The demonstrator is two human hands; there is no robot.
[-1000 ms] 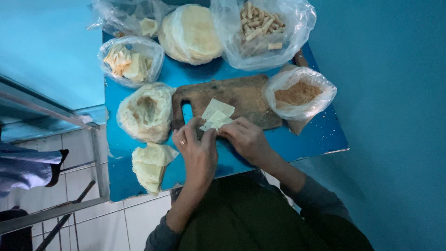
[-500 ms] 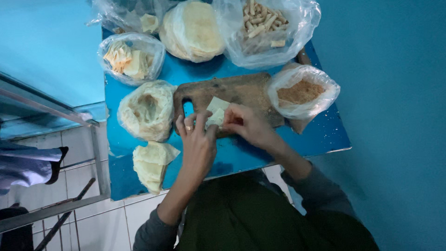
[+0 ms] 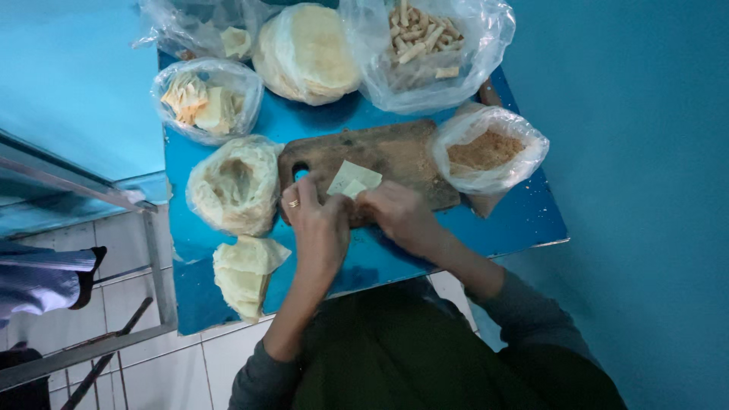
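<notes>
On wooden board (image 3: pixel 395 156), mid-table, I see pale pastry sheet (image 3: pixel 352 179) lying flat, near edge under both hands. Left hand (image 3: pixel 319 224) fingers pressed together, pinching sheet's near-left edge. Right hand (image 3: pixel 399 215) curled, fingertips on sheet's near-right corner; exact grip I cannot tell. Board gives firm flat base for folding, I judge. Bag of brown crumbs (image 3: pixel 486 152) just right of board, within reach. Bag of stacked sheets (image 3: pixel 235 186) left, touching board. Bag of rolled pieces (image 3: pixel 421 42) far side.
</notes>
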